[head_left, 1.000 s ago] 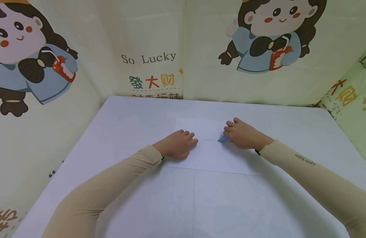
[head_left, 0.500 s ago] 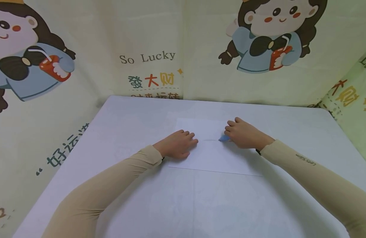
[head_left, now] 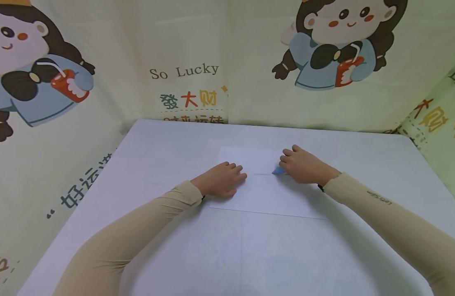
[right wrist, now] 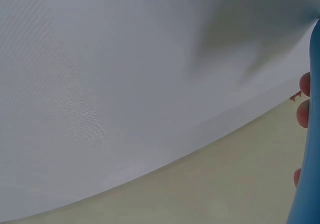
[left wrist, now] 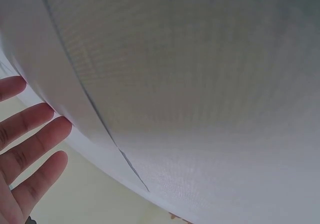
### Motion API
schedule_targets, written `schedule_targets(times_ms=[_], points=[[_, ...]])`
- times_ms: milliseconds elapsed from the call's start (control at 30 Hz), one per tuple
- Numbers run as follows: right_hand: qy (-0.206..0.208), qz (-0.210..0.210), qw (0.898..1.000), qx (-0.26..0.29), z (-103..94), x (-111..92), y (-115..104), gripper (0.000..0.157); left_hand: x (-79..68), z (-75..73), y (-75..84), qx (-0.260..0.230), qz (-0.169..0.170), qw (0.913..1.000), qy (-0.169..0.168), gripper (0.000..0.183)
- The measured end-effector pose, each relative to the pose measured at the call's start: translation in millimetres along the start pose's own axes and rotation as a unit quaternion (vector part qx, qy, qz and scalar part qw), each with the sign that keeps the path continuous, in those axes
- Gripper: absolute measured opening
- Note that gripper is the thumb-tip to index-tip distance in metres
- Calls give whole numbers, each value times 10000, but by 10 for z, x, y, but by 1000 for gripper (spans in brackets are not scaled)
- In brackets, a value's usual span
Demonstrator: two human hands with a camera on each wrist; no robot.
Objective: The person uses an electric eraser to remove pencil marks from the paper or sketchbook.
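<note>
A white sheet of paper (head_left: 249,201) lies on the white table, a faint short line (head_left: 261,174) across its middle. My left hand (head_left: 221,179) rests on the left part of the sheet; in the left wrist view its fingers (left wrist: 37,139) are spread and nearly straight at the surface. To the right, my right hand (head_left: 302,166) grips a thick blue pen (head_left: 278,170), whose tapered tip points left, close to the line's right end. The right wrist view shows the pen's smooth blue body (right wrist: 311,134) at the right edge, with fingertips behind it.
The white table (head_left: 175,255) spreads around the sheet on all sides. A cream curtain (head_left: 249,61) with cartoon figures and lettering hangs behind the far edge and along both sides. Both sleeved forearms reach in from the near corners.
The right hand with the blue pen has shifted very slightly right and away from me. My left hand stays in place. The left curtain's print has moved.
</note>
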State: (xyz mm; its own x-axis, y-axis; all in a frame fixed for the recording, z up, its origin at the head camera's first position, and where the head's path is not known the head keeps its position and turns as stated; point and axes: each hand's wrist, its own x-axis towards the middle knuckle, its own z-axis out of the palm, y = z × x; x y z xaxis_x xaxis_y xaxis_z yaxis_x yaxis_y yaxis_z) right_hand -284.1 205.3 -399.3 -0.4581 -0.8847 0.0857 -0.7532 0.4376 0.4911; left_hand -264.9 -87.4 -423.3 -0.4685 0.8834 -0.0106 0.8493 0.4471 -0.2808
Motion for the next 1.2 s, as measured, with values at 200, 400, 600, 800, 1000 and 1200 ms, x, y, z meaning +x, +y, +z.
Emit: schedule_targets(times_ms=[200, 400, 600, 800, 1000, 1200], points=[[93, -55, 9999, -14, -26, -19, -13, 21, -2, 25, -23, 3, 39, 9999, 136, 33], [118, -85, 9999, -56, -55, 15, -30, 24, 1, 23, -36, 8, 32, 10000, 53, 35], [5, 30, 10000, 2, -51, 12, -22, 23, 5, 24, -49, 27, 45, 10000, 3, 36], [65, -38, 10000, -1, -44, 12, -24, 23, 9, 21, -72, 13, 16, 10000, -68, 36], [-5, 16, 10000, -52, -43, 28, -23, 23, 10, 37, -87, -19, 44, 10000, -73, 37], [108, -45, 9999, -47, -36, 46, -36, 23, 6, 46, -96, 13, 41, 10000, -89, 37]])
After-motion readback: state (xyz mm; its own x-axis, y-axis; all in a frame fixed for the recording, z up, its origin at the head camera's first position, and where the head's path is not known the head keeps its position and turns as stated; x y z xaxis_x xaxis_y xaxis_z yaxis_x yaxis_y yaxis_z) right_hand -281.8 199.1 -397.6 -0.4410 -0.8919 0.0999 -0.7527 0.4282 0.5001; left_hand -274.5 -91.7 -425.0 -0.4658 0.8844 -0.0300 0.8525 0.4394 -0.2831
